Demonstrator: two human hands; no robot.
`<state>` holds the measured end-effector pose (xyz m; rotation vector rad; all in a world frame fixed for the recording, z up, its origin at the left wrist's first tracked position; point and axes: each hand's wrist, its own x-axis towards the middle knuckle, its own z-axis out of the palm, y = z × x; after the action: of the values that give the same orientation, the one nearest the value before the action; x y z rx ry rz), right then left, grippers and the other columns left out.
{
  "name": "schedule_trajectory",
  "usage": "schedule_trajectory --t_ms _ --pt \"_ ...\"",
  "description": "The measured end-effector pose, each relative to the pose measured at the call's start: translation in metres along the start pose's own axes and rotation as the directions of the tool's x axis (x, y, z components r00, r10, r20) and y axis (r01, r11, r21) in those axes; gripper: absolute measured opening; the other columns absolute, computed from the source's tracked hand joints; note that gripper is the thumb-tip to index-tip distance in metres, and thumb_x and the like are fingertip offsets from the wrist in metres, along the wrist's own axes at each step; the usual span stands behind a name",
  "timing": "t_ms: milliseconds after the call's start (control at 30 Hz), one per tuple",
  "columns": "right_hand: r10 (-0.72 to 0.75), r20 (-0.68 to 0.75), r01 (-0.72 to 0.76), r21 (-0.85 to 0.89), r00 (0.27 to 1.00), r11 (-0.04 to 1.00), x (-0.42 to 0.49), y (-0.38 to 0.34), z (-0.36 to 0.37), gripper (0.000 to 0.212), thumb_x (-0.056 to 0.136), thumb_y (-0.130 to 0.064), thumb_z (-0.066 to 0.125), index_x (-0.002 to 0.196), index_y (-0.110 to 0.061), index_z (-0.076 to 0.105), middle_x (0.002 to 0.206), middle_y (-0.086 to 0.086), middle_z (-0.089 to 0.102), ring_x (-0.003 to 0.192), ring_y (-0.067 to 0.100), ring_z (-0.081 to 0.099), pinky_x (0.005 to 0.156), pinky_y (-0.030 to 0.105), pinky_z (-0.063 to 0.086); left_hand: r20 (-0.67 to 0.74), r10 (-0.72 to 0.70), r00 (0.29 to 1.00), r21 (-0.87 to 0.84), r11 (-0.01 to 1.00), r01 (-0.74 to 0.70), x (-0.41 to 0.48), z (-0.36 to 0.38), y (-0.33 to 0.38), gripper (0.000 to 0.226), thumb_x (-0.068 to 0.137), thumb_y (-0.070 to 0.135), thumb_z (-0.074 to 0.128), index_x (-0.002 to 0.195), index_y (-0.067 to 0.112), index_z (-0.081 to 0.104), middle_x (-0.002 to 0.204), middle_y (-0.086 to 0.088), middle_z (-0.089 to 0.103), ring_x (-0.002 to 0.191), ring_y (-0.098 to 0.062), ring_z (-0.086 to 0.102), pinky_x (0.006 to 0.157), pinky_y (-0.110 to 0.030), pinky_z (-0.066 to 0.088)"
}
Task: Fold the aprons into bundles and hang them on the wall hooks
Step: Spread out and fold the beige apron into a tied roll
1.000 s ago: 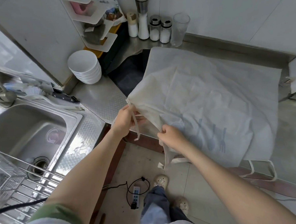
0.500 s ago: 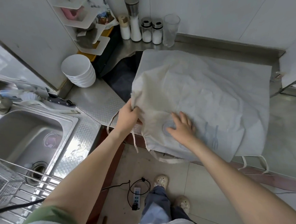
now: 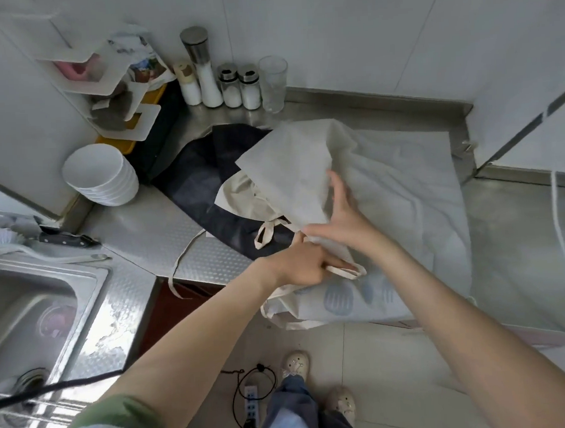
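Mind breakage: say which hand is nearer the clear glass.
Right. The right hand rests on the apron before the glass; the left hand grips a strap farther off, at the counter edge.

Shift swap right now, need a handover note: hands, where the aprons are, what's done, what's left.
Left hand: grips the near edge of the cream apron by a strap.
Right hand: fingers straight, pressing on a flap turned over onto the apron.
The cream apron lies on the steel counter; a dark apron lies flat, partly beneath it.
Done: first fold of the cream apron is under way.
Left: finish bundling it, fold the dark apron, hang both. No wall hooks in view.
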<state>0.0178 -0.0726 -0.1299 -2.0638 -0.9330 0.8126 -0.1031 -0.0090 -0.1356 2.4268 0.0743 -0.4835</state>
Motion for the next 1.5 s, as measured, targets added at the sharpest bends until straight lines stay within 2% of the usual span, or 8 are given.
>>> schedule_trajectory --t_ms 233,400,500,633,833,1200,1367,1500 --pt "-0.019 -0.070 0.002 -0.238 0.997 0.971 0.009 0.024 -0.008 0.061 0.082 0.011 0.047 0.137 -0.016 0.047 0.138 0.006 0.053 0.126 0.022 0.050 0.094 0.017 0.035 0.016 -0.123 0.992 -0.545 0.831 0.112 0.017 -0.010 -0.014 0.024 0.079 0.032 0.054 0.095 0.030 0.072 0.094 0.026 0.068 0.110 0.003 0.053 0.109 -0.025 0.025" --pt "0.329 -0.374 -0.212 0.321 0.867 0.923 0.023 0.060 -0.035 0.019 0.091 0.004 0.043 0.105 -0.006 0.050 0.088 0.010 0.055 0.076 0.019 0.051 0.049 0.018 0.040 -0.384 -0.612 0.691 -0.613 0.729 0.305 0.035 -0.023 -0.062 0.016 0.096 0.020 0.050 0.106 0.013 0.060 0.096 0.003 0.062 0.089 -0.018 0.058 0.079 -0.030 0.047" --pt "0.589 -0.250 -0.361 0.591 0.768 0.721 0.021 0.093 -0.045 0.022 0.094 -0.007 0.039 0.112 -0.006 0.052 0.104 0.015 0.061 0.082 0.024 0.060 0.047 0.022 0.051 -0.279 -0.647 0.710 -0.717 0.632 0.295 0.051 -0.029 -0.065 0.009 0.094 0.021 0.055 0.087 0.018 0.060 0.091 0.000 0.065 0.090 -0.026 0.062 0.085 -0.039 0.052" --pt "0.567 -0.400 -0.550 0.171 0.720 0.818 -0.001 0.112 -0.054 0.049 0.086 -0.015 0.054 0.133 -0.007 0.040 0.133 0.021 0.046 0.120 0.035 0.047 0.102 0.044 0.039 -0.187 -0.533 0.825 -0.865 0.487 0.118 0.074 -0.035 -0.050 0.017 0.087 0.018 0.068 0.101 0.013 0.061 0.096 -0.001 0.073 0.084 -0.014 0.066 0.074 -0.024 0.053" --pt "0.078 -0.219 -0.162 -0.395 0.973 0.904 -0.005 0.055 -0.055 0.109 0.076 -0.025 0.069 0.151 -0.030 -0.009 0.160 0.000 0.000 0.147 0.018 0.001 0.115 0.041 0.008 -0.445 -0.396 0.803 -0.810 0.560 -0.173 0.101 -0.046 -0.015 0.039 0.090 0.014 0.066 0.117 0.031 0.044 0.104 0.006 0.064 0.085 0.005 0.064 0.073 -0.016 0.050" --pt "0.350 -0.328 -0.077 0.624 0.878 0.778 0.020 0.033 -0.078 0.037 0.088 0.008 0.047 0.110 -0.019 0.060 0.084 -0.008 0.060 0.061 0.000 0.054 0.052 0.013 0.037 -0.473 -0.412 0.779 -0.779 0.609 -0.150 0.120 -0.057 -0.029 0.026 0.094 0.000 0.050 0.115 0.014 0.056 0.102 -0.002 0.067 0.095 -0.008 0.062 0.082 -0.018 0.048" --pt "0.443 -0.260 -0.011 0.853 0.858 0.522 0.005 0.053 -0.110 0.035 0.083 0.013 0.040 0.099 -0.008 0.063 0.081 0.007 0.067 0.073 0.018 0.066 0.064 0.027 0.045 -0.225 -0.626 0.746 -0.906 0.416 0.075 0.145 -0.050 -0.053 0.039 0.072 0.032 0.074 0.078 -0.001 0.055 0.071 -0.011 0.057 0.067 -0.025 0.055 0.063 -0.031 0.046" --pt "0.366 -0.207 0.013 0.883 0.907 0.469 -0.007 0.063 -0.123 0.028 0.082 0.009 0.044 0.096 -0.008 0.062 0.086 0.004 0.071 0.081 0.021 0.071 0.075 0.029 0.049 -0.133 -0.614 0.778 -0.916 0.376 0.140 0.162 -0.060 -0.041 0.042 0.082 0.035 0.074 0.106 0.010 0.050 0.086 -0.005 0.057 0.071 -0.018 0.055 0.063 -0.031 0.048"
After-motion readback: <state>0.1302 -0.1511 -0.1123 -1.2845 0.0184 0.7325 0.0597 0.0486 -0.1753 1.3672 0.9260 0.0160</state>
